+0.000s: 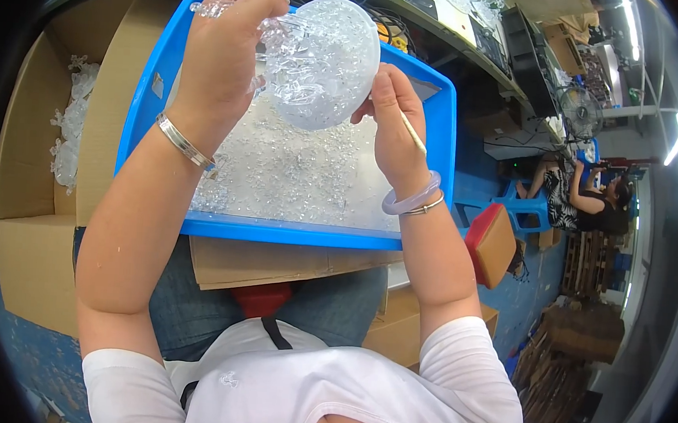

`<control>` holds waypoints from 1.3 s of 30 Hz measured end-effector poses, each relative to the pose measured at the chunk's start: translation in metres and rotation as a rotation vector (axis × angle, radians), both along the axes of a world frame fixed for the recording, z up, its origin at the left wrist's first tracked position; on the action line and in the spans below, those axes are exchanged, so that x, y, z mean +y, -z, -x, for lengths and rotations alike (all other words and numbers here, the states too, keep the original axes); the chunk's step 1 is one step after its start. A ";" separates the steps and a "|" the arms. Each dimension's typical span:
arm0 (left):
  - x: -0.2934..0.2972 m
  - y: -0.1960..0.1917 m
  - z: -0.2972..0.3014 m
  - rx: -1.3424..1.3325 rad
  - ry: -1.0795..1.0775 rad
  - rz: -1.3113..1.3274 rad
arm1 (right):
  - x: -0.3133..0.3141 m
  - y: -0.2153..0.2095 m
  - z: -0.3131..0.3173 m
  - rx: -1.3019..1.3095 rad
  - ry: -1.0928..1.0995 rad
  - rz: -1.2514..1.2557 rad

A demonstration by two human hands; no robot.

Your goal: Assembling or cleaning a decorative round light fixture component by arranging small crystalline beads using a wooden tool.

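Over the blue tray, my right hand (396,129) pinches the edge of a round, translucent white dish (374,53). It also has a thin pale stick (413,132) lying along the palm side. My left hand (228,50) is closed around clear plastic pieces (212,6), which stick out past its fingers on both sides. Clear pieces and small bits (302,60) lie against the tilted dish; where they meet the left fingers is partly hidden. Below both hands, the blue tray (290,232) holds many tiny clear bits (295,161) scattered over its pale bottom.
An open cardboard box (37,143) with bagged clear pieces (71,130) stands at the left. Beyond the tray runs a cluttered workbench (446,30). A red-sided stool (490,246) and a blue stool (524,205) are at the right, near another seated person (584,197).
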State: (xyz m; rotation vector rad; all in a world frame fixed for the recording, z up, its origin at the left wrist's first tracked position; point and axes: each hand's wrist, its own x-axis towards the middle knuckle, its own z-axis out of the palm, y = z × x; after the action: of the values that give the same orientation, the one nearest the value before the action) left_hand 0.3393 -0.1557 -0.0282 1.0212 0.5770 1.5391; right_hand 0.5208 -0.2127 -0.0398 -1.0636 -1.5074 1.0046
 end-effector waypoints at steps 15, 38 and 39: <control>-0.013 -0.013 -0.009 0.605 -0.118 -0.638 | 0.016 0.008 -0.024 0.482 0.037 0.258; -0.010 -0.010 -0.004 0.532 -0.290 -0.417 | 0.010 -0.015 -0.031 0.350 0.241 -0.101; -0.010 -0.010 -0.004 0.533 -0.290 -0.418 | 0.010 -0.015 -0.035 0.350 0.241 -0.101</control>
State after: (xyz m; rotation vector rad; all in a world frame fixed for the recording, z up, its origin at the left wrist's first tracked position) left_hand 0.3432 -0.1660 -0.0178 1.7583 0.8152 1.6822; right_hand 0.5556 -0.2026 -0.0250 -0.9169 -1.1059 0.8821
